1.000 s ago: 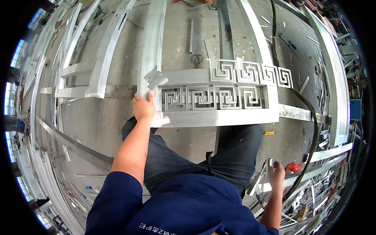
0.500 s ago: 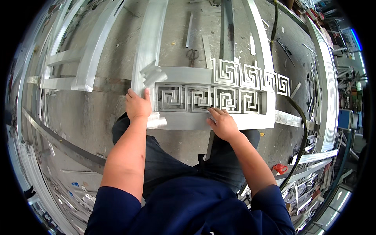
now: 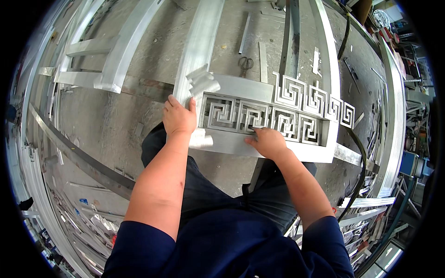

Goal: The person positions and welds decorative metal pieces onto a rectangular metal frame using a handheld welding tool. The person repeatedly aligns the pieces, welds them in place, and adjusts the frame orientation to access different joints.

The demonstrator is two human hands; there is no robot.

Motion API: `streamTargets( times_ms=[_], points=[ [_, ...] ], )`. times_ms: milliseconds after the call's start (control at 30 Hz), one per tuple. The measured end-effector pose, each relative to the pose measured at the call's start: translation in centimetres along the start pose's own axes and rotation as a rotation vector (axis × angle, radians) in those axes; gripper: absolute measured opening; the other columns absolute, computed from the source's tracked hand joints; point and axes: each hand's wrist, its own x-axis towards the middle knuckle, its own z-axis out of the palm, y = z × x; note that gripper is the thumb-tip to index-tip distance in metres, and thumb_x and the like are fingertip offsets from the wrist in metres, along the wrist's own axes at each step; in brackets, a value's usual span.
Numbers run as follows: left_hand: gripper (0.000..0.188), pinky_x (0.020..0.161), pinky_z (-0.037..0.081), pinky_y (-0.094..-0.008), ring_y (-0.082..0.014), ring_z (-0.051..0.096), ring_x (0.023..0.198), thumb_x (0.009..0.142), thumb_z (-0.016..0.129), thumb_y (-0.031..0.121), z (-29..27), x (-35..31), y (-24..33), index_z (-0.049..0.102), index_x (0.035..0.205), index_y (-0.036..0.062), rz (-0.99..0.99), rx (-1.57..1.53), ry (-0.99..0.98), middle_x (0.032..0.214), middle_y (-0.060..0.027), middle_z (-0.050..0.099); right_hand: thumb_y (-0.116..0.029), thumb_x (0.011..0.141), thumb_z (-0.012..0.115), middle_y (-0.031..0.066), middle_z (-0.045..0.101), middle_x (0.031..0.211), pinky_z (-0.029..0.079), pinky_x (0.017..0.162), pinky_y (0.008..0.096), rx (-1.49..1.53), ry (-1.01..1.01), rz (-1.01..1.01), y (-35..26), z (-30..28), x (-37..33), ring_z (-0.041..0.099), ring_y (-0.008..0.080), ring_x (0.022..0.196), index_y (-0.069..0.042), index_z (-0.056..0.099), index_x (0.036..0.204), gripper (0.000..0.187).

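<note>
A silvery metal frame (image 3: 232,142) lies across my thighs. Set in its opening is a fretwork strip of square spirals (image 3: 221,112). My left hand (image 3: 180,116) grips the frame's left post at its lower end, thumb toward the opening, fingers at the outer side. My right hand (image 3: 270,142) lies over the near rail; its fingertips touch the strip's lower edge, and the thumb is spread apart on the rail. A second fretwork strip (image 3: 292,91) rests over the far rail and sticks out past the right post. Crumpled protective film (image 3: 202,81) hangs at the left post.
Scissors (image 3: 245,65) and metal offcuts lie on the grey floor beyond the frame. Another metal frame (image 3: 111,76) stands at the far left. A dark hose or cable (image 3: 361,160) curves down the right side, beside stacked profiles (image 3: 391,120).
The whole view has shifted, so the frame sits farther right in the picture. My right fingertips have slid slightly left along the strip and bent more. My left hand keeps its place on the post.
</note>
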Motion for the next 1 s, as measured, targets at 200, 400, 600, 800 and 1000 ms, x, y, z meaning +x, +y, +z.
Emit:
streamTargets(
  times_ms=[200, 400, 600, 800, 1000],
  points=[
    [0.073, 0.09, 0.052, -0.0474, -0.0379, 0.06, 0.112, 0.094, 0.057, 0.058, 0.1, 0.0, 0.2, 0.045, 0.131, -0.0036, -0.015, -0.023, 0.01, 0.121, -0.0211, 0.059, -0.058, 0.087, 0.067, 0.0207, 0.071, 0.088, 0.056, 0.081, 0.0477, 0.025, 0.029, 0.01, -0.1, -1.2, 0.3, 0.069, 0.0389, 0.089, 0.0, 0.073, 0.085, 0.059],
    [0.074, 0.09, 0.052, -0.0472, -0.0372, 0.06, 0.114, 0.094, 0.058, 0.058, -0.2, -0.1, 0.2, 0.044, 0.133, -0.0038, -0.031, -0.018, -0.006, 0.122, -0.0208, 0.059, -0.045, 0.092, 0.065, 0.0172, 0.071, 0.102, 0.056, 0.081, 0.0463, 0.03, 0.178, -0.091, -2.5, -1.2, -0.1, 0.069, 0.038, 0.092, -0.002, 0.073, 0.099, 0.044],
    [0.08, 0.095, 0.051, -0.0498, -0.0409, 0.057, 0.119, 0.096, 0.054, 0.059, -1.2, 0.0, 0.5, 0.04, 0.141, -0.0058, -0.051, -0.037, -0.114, 0.132, -0.0251, 0.055, -0.042, 0.096, 0.06, 0.0142, 0.069, 0.11, 0.054, 0.088, 0.0451, 0.184, 0.079, -0.261, -6.1, 0.2, 2.5, 0.067, 0.0349, 0.101, -0.003, 0.069, 0.108, 0.042],
    [0.08, 0.095, 0.05, -0.0496, -0.0408, 0.057, 0.118, 0.096, 0.055, 0.059, -0.8, 0.0, 0.4, 0.04, 0.141, -0.0058, -0.051, -0.046, -0.087, 0.132, -0.0249, 0.055, -0.052, 0.094, 0.059, 0.0149, 0.073, 0.103, 0.055, 0.086, 0.0449, -0.071, -0.138, -0.196, -9.2, -0.4, 4.0, 0.07, 0.0339, 0.098, -0.002, 0.07, 0.108, 0.053],
    [0.078, 0.095, 0.05, -0.0495, -0.0405, 0.057, 0.117, 0.095, 0.056, 0.058, -1.1, 0.1, 0.4, 0.04, 0.139, -0.0051, -0.053, -0.052, -0.099, 0.13, -0.0245, 0.055, -0.057, 0.089, 0.065, 0.0191, 0.073, 0.094, 0.056, 0.087, 0.0448, 0.053, -0.108, -0.143, -9.6, -1.3, 4.7, 0.071, 0.036, 0.095, -0.002, 0.076, 0.094, 0.056]
  ],
)
